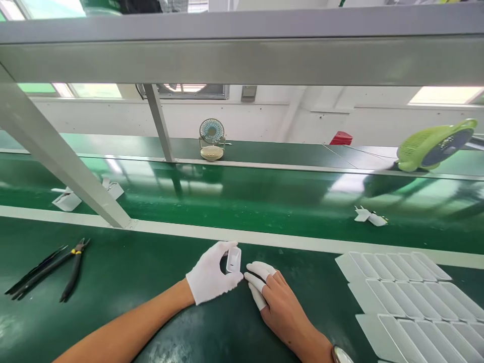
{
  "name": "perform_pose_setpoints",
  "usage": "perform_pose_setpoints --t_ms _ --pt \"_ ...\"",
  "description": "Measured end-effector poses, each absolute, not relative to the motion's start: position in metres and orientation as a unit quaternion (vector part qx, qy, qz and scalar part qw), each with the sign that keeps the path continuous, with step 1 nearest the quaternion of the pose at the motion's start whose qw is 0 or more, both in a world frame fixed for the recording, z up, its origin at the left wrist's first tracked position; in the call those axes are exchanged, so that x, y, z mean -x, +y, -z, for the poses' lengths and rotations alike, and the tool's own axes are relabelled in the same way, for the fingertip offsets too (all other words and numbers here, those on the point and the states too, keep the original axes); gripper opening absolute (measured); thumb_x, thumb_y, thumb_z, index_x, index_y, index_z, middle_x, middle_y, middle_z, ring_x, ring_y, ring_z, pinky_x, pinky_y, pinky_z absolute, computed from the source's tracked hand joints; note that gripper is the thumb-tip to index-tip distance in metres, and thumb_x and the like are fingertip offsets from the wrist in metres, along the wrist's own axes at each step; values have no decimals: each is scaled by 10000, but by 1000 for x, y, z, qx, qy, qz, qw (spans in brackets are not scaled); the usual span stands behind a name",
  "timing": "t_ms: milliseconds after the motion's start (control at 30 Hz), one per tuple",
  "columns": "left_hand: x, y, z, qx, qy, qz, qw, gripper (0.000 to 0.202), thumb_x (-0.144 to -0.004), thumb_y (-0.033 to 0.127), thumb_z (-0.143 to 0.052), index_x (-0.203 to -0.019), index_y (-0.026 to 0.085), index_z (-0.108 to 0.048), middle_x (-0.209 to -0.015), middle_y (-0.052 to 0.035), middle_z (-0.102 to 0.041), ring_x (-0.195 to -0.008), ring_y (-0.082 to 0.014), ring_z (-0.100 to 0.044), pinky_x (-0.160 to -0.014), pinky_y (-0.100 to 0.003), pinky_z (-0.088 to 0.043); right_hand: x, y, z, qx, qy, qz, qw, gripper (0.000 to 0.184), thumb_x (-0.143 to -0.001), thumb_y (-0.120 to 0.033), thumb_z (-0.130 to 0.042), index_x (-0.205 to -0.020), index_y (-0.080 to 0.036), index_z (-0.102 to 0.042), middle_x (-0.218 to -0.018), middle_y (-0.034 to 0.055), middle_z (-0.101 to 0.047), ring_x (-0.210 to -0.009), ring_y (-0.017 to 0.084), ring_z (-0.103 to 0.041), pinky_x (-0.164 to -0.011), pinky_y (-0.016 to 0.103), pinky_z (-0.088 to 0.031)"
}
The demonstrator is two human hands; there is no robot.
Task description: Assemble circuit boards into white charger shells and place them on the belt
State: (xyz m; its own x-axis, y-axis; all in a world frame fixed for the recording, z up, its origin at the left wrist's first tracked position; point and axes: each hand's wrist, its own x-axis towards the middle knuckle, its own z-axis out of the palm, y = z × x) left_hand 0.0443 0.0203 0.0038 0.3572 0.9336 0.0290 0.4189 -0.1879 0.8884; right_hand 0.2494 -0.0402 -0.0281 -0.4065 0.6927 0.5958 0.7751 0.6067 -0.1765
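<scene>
My left hand (216, 274), in a white glove, holds a small white plastic case (233, 259) between thumb and fingers, just above the green table (159, 297). The case is hollow, with its open side toward me and a small dark slot inside. Close by on the right is my right hand (270, 297), with white finger cots on its fingers and a watch on the wrist. Its fingers are stretched toward the case with slight gaps between them, and I see nothing held there.
Cutting pliers (75, 257) and dark tweezers (36, 269) lie at left. White slotted trays (408, 287) stand at right. Beyond the pale rail, a green conveyor belt (242, 196) carries white parts (370, 216). A metal post (64, 146) slants at left; fans (434, 146) stand behind.
</scene>
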Motion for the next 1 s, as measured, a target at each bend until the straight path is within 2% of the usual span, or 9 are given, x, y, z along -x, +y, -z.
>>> perform_pose_setpoints --t_ms 167,333,400,600,733,867,1000 --pt "-43 21 -2 -705 471 -303 435 691 -635 258 -801 -1288 219 -578 -1229 -77 -657 -1134 -266 -641 -1030 -433 -507 -249 -40 25 433 -840 90 313 282 -997 -104 -454 -1153 -212 -663 -1145 108 -717 -1074 279 -691 -872 452 -631" --pt "-42 26 0 -717 462 -276 443 705 -487 285 -897 -1142 217 -645 -1110 -52 -649 -1032 -271 -634 -955 -450 -528 -251 -38 25 425 -846 109 304 289 -994 -98 -424 -1137 -193 -656 -1127 121 -725 -1048 284 -703 -844 454 -644" --pt "-41 27 -1 -722 458 -267 444 696 -477 297 -904 -1123 222 -656 -1093 -45 -643 -1018 -271 -629 -939 -450 -531 -252 -38 25 424 -848 117 296 308 -989 -86 -407 -1142 -188 -654 -1119 125 -727 -1022 282 -712 -834 459 -648" --pt "-40 24 -2 -727 435 -281 451 690 -599 304 -843 -1249 233 -625 -1232 -65 -639 -1142 -271 -615 -1048 -439 -482 -252 -40 27 431 -850 133 271 322 -969 -67 -404 -1130 -192 -655 -1148 121 -728 -1046 304 -712 -808 468 -658" --pt "-40 25 4 -711 438 -305 458 690 -665 293 -793 -1317 216 -584 -1269 -79 -653 -1155 -261 -622 -1025 -407 -507 -254 -41 30 430 -854 124 266 330 -962 -64 -416 -1159 -193 -647 -1168 122 -721 -1064 309 -705 -817 480 -658" --pt "-38 28 5 -691 437 -332 470 442 -872 381 -594 -1265 180 -615 -1197 -97 -701 -1062 -233 -666 -995 -402 -529 -254 -41 29 437 -851 104 271 353 -963 -70 -447 -1230 -212 -629 -1198 117 -710 -1079 312 -694 -838 498 -644" --pt "-34 31 5 -688 422 -355 472 429 -987 474 -407 -1202 198 -655 -1213 -98 -714 -1141 -240 -660 -1044 -404 -506 -250 -44 25 449 -841 68 293 364 -960 -69 -486 -1263 -219 -622 -1199 117 -704 -1090 285 -677 -897 482 -614"
